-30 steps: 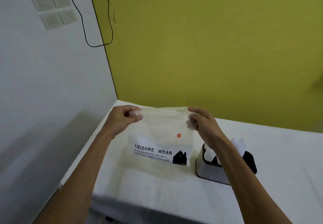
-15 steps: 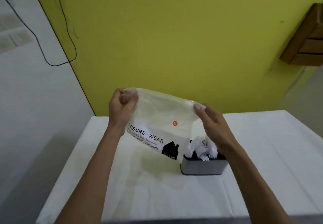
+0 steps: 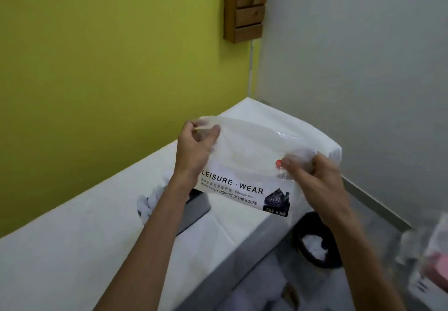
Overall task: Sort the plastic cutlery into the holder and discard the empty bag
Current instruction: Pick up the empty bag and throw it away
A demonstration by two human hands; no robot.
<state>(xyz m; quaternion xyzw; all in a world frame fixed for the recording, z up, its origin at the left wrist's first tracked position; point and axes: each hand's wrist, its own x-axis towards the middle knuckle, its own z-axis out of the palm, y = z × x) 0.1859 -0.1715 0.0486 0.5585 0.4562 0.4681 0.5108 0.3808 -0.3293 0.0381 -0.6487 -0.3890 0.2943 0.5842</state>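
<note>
Pinches the bag (image 3: 247, 160) at both upper corners. Left hand (image 3: 194, 150): thumb and curled fingers closed on the top-left edge. Right hand (image 3: 312, 179): thumb and fingers closed on the crumpled right edge, just beside a red dot on the plastic.

Hangs in the air, stretched between the two hands and clear of the table (image 3: 72, 250), its top edge sloping down toward the right hand. Clear plastic, apparently empty. Carries a white strip reading "LEISURE · WEAR" and a black house mark along the lower edge.

Under the left forearm, on the white table: the grey holder (image 3: 196, 211), partly hidden by the arm. White cutlery (image 3: 148, 204) sticking out of it on the side away from the bag; blurred, so no telling which pieces.

Below the right hand, down on the floor past the table's edge: a black bin (image 3: 315, 240) with something white inside.

High above the bag, at the corner of the yellow and grey walls: a wooden rack (image 3: 244, 7).

Out beyond the right forearm: blurred things, too unclear to name.
</note>
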